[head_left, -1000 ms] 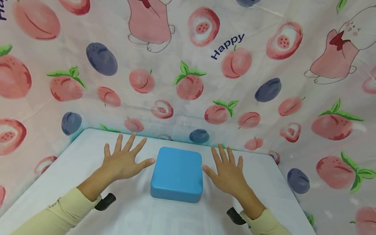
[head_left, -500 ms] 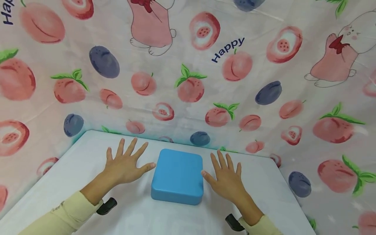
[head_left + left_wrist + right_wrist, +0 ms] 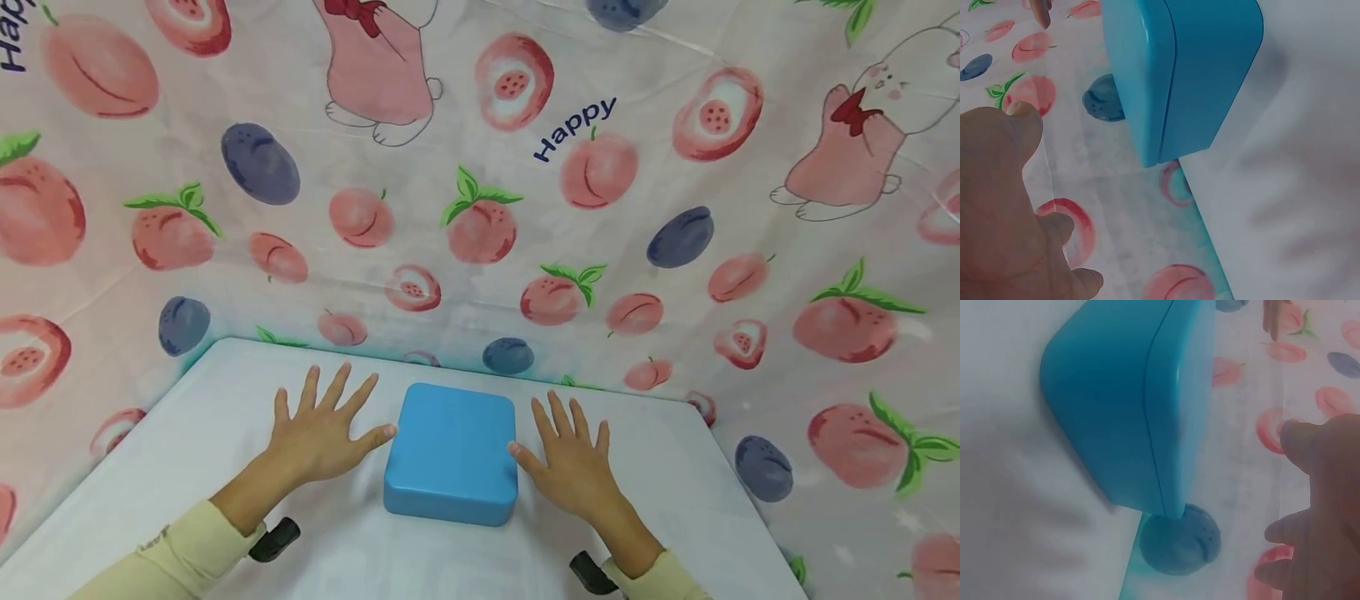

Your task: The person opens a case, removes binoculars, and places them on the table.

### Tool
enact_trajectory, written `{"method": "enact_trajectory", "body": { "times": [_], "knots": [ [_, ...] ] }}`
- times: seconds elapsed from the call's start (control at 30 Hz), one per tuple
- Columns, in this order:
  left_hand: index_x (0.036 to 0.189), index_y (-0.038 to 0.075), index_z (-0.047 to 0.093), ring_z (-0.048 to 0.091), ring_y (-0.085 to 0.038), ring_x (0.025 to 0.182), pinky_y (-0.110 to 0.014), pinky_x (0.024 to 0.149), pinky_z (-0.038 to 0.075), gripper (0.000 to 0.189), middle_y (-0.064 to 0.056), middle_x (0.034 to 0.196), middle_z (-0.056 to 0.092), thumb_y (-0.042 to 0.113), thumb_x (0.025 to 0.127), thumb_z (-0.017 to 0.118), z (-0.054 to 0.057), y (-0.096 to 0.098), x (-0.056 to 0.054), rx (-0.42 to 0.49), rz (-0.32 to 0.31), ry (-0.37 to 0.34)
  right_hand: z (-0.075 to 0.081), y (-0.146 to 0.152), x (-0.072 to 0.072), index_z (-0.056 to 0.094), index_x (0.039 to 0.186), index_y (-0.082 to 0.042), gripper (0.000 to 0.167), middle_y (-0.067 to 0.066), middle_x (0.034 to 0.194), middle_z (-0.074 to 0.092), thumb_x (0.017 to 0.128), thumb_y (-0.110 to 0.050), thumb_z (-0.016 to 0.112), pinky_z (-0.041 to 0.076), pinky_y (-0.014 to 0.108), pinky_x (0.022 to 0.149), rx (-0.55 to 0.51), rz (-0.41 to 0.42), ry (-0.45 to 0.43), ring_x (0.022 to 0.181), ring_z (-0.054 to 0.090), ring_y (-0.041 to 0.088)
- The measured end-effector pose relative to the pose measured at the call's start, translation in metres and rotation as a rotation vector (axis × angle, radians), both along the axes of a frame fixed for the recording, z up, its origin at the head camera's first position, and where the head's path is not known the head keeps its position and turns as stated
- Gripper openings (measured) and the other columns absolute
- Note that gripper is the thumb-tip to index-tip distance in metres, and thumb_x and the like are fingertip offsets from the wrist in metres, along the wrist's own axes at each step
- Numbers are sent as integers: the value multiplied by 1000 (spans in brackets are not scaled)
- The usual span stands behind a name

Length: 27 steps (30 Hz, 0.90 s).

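Observation:
A blue box (image 3: 452,450) with rounded corners sits on the white table between my two hands. Both wrist views show a thin seam along its side, below the top. My left hand (image 3: 315,437) hovers on its left, fingers spread and straight, the thumb tip by the box's left edge. On the other side my right hand (image 3: 573,467) is spread the same way, its thumb tip overlapping the box's right edge in the head view. In the left wrist view the left hand (image 3: 997,206) holds nothing. Nothing is in the right hand (image 3: 1329,506) in its own wrist view.
The white table (image 3: 322,558) ends at a back edge against a hanging cloth (image 3: 420,217) printed with peaches, plums and rabbits. The cloth also closes off the left and right sides. A black wrist device (image 3: 275,540) shows under the left sleeve, another black device (image 3: 592,573) under the right.
Both hands stay spread beside the box. The right hand has shifted slightly left toward it; the left hand appears a little lower. The whole view has shifted slightly. The box stays where it is.

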<state>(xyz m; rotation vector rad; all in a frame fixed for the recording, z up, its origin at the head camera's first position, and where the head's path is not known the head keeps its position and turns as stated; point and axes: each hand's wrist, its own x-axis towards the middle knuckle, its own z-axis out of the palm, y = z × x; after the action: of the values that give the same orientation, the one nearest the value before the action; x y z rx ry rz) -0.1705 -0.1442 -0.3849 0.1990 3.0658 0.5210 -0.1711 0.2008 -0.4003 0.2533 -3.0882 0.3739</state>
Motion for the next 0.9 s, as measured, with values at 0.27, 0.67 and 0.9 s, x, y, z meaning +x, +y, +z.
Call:
{"method": "enact_trajectory", "body": {
  "times": [0.27, 0.67, 0.9],
  "knots": [
    [167, 29, 26, -5, -58, 158, -85, 115, -8, 96, -19, 176, 12, 84, 91, 46, -6, 2, -1, 26, -7, -5, -6, -2, -1, 28, 166, -18, 84, 12, 176, 16, 100, -63, 55, -4, 82, 120, -10, -10, -18, 162, 6, 46],
    [166, 28, 27, -7, -58, 158, -85, 116, -5, 96, -19, 176, 11, 84, 90, 48, -26, 7, 0, 59, 15, 24, -21, -4, 0, 30, 166, -18, 84, 12, 176, 20, 100, -63, 55, 1, 84, 119, -29, -14, -19, 162, 10, 46],
    [166, 28, 30, -6, -57, 158, -84, 116, -5, 95, -19, 175, 13, 83, 90, 49, -33, 8, 0, 54, 14, 40, -26, -5, 1, 31, 165, -17, 83, 14, 175, 21, 100, -62, 55, 3, 84, 119, -37, -15, -26, 162, 12, 47]
  ]
}}
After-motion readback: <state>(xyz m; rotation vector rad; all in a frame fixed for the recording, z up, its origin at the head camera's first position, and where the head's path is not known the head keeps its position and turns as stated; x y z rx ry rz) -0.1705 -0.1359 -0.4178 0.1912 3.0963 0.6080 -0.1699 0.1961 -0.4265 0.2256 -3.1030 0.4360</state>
